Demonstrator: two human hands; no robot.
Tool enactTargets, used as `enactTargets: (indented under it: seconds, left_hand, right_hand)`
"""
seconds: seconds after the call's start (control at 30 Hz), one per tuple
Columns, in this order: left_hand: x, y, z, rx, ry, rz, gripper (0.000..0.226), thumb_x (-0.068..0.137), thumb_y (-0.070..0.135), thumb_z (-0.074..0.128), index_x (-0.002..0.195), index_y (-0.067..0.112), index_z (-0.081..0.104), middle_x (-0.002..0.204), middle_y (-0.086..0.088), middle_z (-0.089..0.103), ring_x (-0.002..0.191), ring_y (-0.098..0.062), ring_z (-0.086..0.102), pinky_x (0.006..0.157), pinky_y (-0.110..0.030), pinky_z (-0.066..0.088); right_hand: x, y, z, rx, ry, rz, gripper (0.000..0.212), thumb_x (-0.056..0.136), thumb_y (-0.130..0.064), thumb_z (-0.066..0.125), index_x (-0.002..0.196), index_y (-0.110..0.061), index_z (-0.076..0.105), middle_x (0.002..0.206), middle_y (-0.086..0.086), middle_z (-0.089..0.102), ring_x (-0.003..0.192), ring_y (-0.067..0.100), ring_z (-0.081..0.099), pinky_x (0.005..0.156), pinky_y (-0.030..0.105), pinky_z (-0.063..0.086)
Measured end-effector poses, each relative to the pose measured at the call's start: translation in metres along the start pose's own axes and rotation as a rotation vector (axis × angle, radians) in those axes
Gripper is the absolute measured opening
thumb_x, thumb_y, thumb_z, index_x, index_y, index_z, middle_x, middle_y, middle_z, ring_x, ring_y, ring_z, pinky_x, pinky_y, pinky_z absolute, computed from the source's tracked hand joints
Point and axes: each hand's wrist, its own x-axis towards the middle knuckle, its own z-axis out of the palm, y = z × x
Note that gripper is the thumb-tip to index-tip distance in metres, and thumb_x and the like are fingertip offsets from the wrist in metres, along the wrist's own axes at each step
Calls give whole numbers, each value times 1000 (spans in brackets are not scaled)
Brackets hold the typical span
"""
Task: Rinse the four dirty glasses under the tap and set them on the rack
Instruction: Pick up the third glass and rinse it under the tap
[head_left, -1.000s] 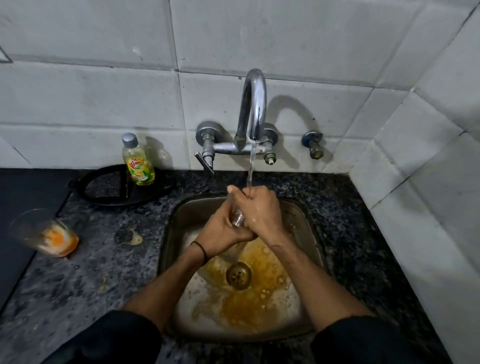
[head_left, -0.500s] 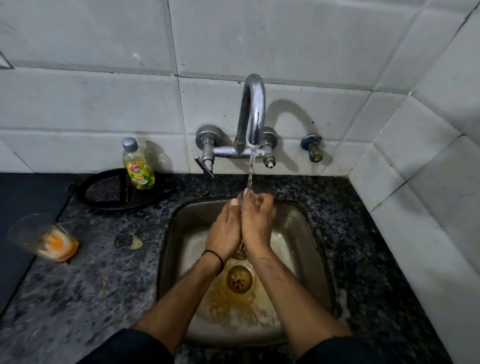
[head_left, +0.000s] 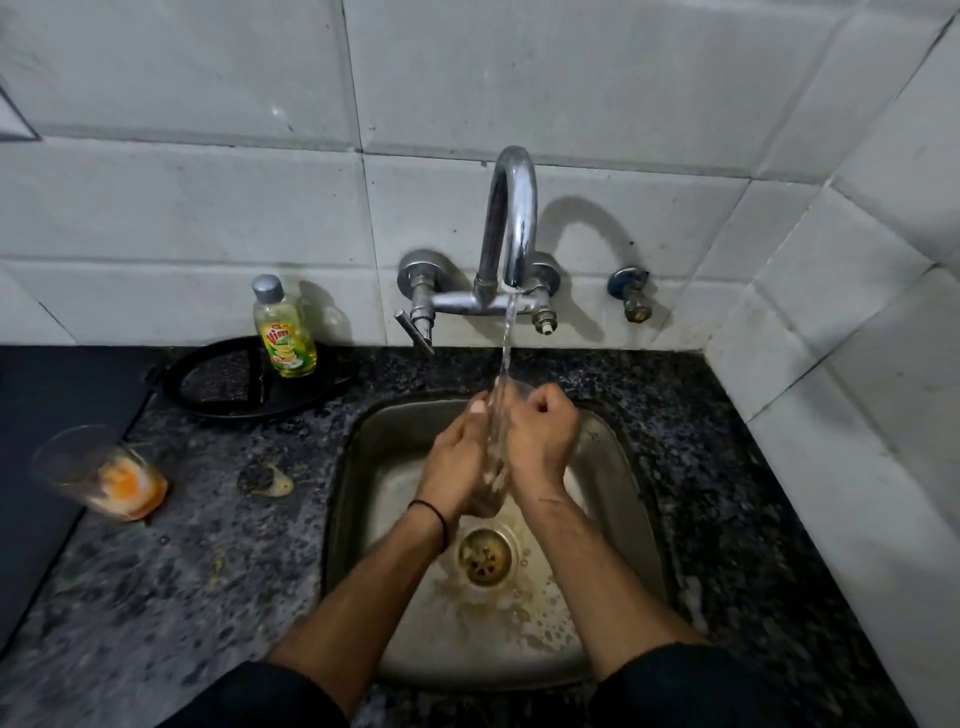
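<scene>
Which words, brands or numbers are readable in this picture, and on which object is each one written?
"Vim": red brand logo on the label of the yellow dish soap bottle, which stands behind the sink, left of the tap.
Small print around the logo on that label: too small and blurred to read.
No other text shows: none on the tap, the wall tiles, or the dirty glass on the counter.
</scene>
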Motion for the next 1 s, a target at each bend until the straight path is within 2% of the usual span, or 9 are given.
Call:
enactTargets:
  seconds: [0.17,0.3,0.37,0.43,0.53,0.63,0.8,0.93,1.0]
  left_hand:
    - [-9,-7,14,-855,70,-298,19,93,26,59,101,11,68,98,-14,74,81,-28,71,72,-37,58]
    - [-11,-9,19,-494,330,287,14,82,5,74,85,13,64,76,0,68,70,-14,61,63,-29,51]
    - [-8,-8,12,-186,173,589,10,78,9,76,84,10,67,79,-3,70,74,-13,62,70,-29,52]
    - [0,-2,4,-57,-83,652,11,77,10,75,83,3,69,82,-14,70,78,-18,64,75,-32,53]
    - [10,16,-3,-83,-481,428,14,83,8,67,84,-6,67,79,-22,68,78,-26,65,79,-36,54]
    - [21,23,-8,-160,-617,179,26,87,20,58,79,-2,67,77,-16,65,72,-28,64,76,-35,55]
    - [28,18,1,-375,-178,-73,56,95,47,49,70,1,71,68,-19,66,59,-28,63,69,-37,53]
    - [43,19,5,-511,144,-290,86,74,74,45,113,1,68,100,-20,73,76,-31,69,77,-41,60]
    - [39,27,7,-555,184,-297,72,92,66,38,109,2,65,87,-18,72,66,-29,67,64,-35,58]
  right_hand:
    - [1,0,-2,75,212,96,46,86,-21,77,55,-10,45,50,-1,39,46,7,32,47,27,32]
    - [-3,16,-11,206,202,445,28,90,-25,69,68,-9,65,65,3,65,59,21,60,55,30,46]
    - [-6,20,-15,395,177,629,19,92,-18,62,76,-10,66,74,7,67,60,23,64,51,28,51]
    - [-10,26,-17,526,87,767,20,94,-17,56,92,-4,70,84,15,72,70,30,70,53,30,58]
    - [-17,32,-17,500,-43,936,34,97,-27,52,111,-5,73,102,21,76,96,37,73,85,46,61]
    - [-23,37,-16,346,-123,1086,28,92,-29,54,88,-11,75,73,11,72,64,26,70,60,32,59]
    - [-33,24,-19,207,-173,1015,38,97,-17,36,62,-18,49,45,-1,43,33,11,37,39,15,33]
    - [-44,22,-8,-75,-178,666,54,106,-44,25,95,-15,69,83,4,65,74,23,62,62,29,47]
    - [-52,24,-8,-240,-120,361,61,105,-55,20,115,-20,70,105,-2,66,100,21,62,85,34,47]
